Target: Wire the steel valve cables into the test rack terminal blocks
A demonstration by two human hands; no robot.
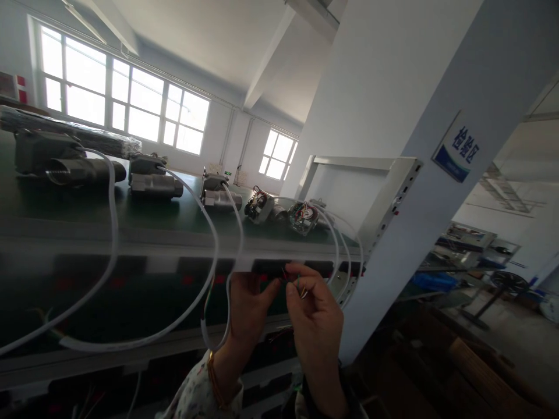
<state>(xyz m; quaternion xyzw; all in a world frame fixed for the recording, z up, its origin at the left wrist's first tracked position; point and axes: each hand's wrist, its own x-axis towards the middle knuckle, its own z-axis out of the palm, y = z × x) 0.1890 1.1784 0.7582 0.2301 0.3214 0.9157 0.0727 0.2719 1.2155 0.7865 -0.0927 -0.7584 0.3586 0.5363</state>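
My left hand (248, 308) and my right hand (317, 317) meet below the bench edge, each closed in a pinch. Between their fingertips are thin coloured wires (302, 291), with red, green and pale strands showing. Which cable these wires belong to is hard to tell. A white cable (229, 291) hangs in a loop beside my left wrist, with coloured wire ends near it. Above the hands, two opened valve units (304, 216) show circuit boards and tangled wires. Metal valve units with grey housings (156, 185) lie further left, each trailing a white cable.
The green-topped bench (174, 220) runs across the left. A white perforated metal frame (384, 201) stands at its right end, against a pillar with a blue and white sign (457, 146). Cardboard boxes (484, 372) and a black fan (509, 282) are at the right.
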